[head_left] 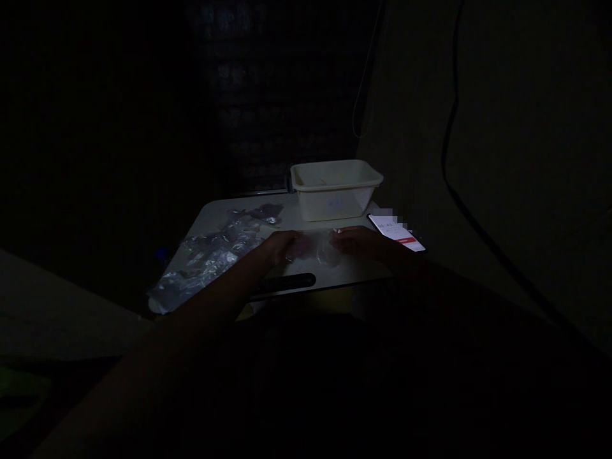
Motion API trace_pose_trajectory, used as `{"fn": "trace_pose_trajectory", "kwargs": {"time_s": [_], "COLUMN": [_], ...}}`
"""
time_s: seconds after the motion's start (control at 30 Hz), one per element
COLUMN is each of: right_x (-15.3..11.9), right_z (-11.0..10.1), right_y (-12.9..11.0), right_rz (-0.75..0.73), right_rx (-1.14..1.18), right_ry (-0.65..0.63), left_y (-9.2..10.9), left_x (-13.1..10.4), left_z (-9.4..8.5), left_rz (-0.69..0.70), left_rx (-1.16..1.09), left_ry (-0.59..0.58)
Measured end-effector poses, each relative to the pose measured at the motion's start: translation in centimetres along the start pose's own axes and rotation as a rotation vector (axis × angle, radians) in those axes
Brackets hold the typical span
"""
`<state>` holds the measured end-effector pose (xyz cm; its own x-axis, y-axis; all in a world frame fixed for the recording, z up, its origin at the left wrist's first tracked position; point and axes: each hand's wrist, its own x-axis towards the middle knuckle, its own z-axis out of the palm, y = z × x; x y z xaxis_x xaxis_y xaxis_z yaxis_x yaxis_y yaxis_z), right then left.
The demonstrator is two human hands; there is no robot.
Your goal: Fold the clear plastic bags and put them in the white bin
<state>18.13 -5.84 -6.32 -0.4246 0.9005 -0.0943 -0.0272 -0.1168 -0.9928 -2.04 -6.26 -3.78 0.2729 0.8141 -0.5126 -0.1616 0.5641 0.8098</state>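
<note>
Between my two hands a clear plastic bag (318,247) is held over the front part of a small white table (354,273). My left hand (283,245) grips its left side, fingers closed. On the other side my right hand (351,241) pinches the bag's right edge. Whether anything lies inside the bag is too dark to tell. A spread-out heap of crumpled clear plastic bags (217,252) covers the left of the table, beside my left forearm. Behind my hands stands a cream plastic tub (335,203).
A phone with a lit screen (399,233) lies at the table's right edge. Near the front edge is a dark handle slot (289,281). A black cable (449,153) hangs along the wall on the right. The surroundings are very dark.
</note>
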Motion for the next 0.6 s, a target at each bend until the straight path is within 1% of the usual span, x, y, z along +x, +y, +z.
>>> {"fn": "trace_pose_trajectory", "kwargs": {"time_s": [0.07, 0.13, 0.23, 0.33, 0.47, 0.53, 0.6], "right_x": [-0.20, -0.39, -0.52, -0.44, -0.22, -0.14, -0.10], "right_z": [0.16, 0.28, 0.29, 0.14, -0.06, -0.13, -0.21], "right_y": [-0.11, -0.17, -0.27, -0.39, -0.42, -0.38, -0.33], "right_rz": [0.054, 0.075, 0.079, 0.120, 0.156, 0.127, 0.101], "right_rx": [0.115, 0.195, 0.200, 0.197, 0.209, 0.222, 0.237], "right_ry": [0.018, 0.040, 0.070, 0.093, 0.079, 0.046, 0.010], "left_y": [-0.11, -0.11, 0.04, 0.13, 0.00, -0.12, -0.21], "left_x": [0.07, 0.09, 0.01, 0.03, 0.45, 0.71, 0.87], "left_z": [0.03, -0.01, -0.14, -0.24, -0.39, -0.56, -0.76], "left_rz": [0.009, 0.034, 0.059, 0.073, 0.132, 0.172, 0.181], "left_rx": [0.014, 0.011, 0.007, -0.013, -0.004, 0.021, 0.006], "left_ry": [0.038, 0.044, 0.035, 0.043, 0.037, 0.067, 0.095]}}
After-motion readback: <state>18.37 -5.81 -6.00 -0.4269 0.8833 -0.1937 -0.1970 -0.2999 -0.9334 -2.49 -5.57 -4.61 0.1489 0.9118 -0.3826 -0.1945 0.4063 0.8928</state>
